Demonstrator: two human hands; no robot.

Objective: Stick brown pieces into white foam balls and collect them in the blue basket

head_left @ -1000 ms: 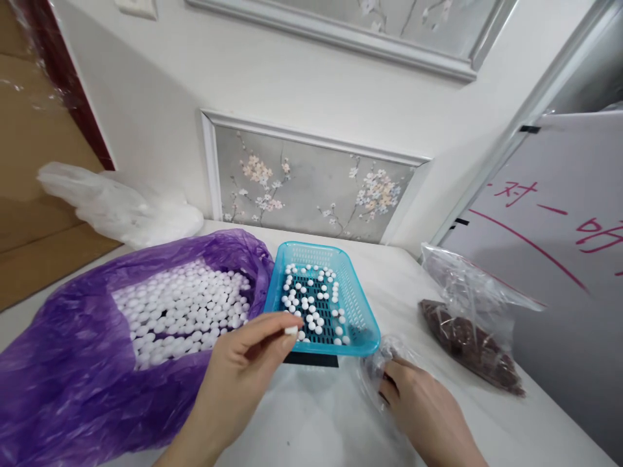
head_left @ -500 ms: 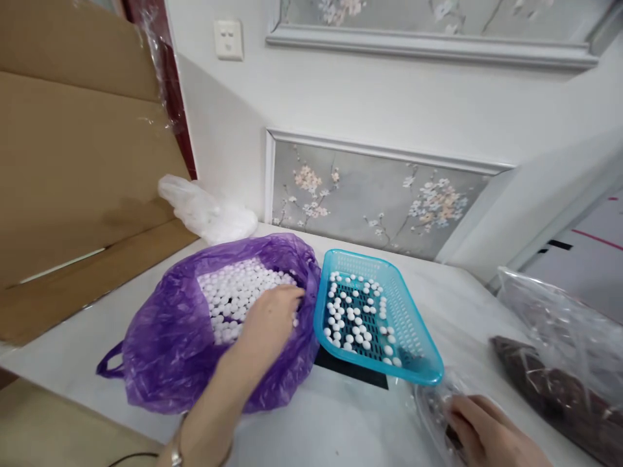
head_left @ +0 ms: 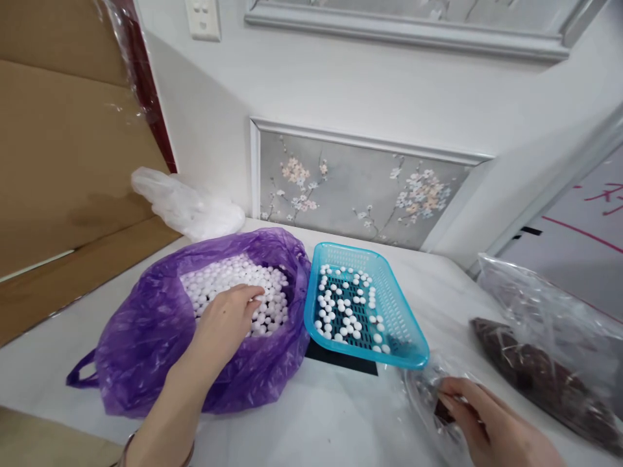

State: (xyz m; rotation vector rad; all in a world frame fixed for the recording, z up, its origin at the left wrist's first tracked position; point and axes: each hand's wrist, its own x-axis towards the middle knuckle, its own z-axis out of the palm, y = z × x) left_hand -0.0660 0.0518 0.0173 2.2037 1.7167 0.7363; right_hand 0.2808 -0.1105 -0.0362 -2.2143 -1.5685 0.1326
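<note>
My left hand (head_left: pixel 228 318) reaches into an open purple plastic bag (head_left: pixel 141 350), with its fingertips pinched together over a mass of small white balls (head_left: pixel 214 275). Whether a ball sits between those fingertips is hard to make out. At the lower right, the fingers of my right hand (head_left: pixel 487 415) are closed on a small dark brown piece (head_left: pixel 442 411), at a clear plastic bag (head_left: pixel 421 395). Between the hands stands a turquoise plastic basket (head_left: pixel 403 311), with many white balls scattered over its slotted bottom.
A clear bag of dark brown material (head_left: pixel 540 370) lies at the right. Behind the purple bag rests a crumpled white plastic bag (head_left: pixel 195 207). A large cardboard box (head_left: pixel 73 168) stands at the left, and a panelled wall (head_left: pixel 209 97) borders the white table (head_left: pixel 335 415).
My left hand has moved left and away from the purple bag's right side, onto the middle of the white balls. My right hand stays by the clear bag. The whole view has shifted slightly.
</note>
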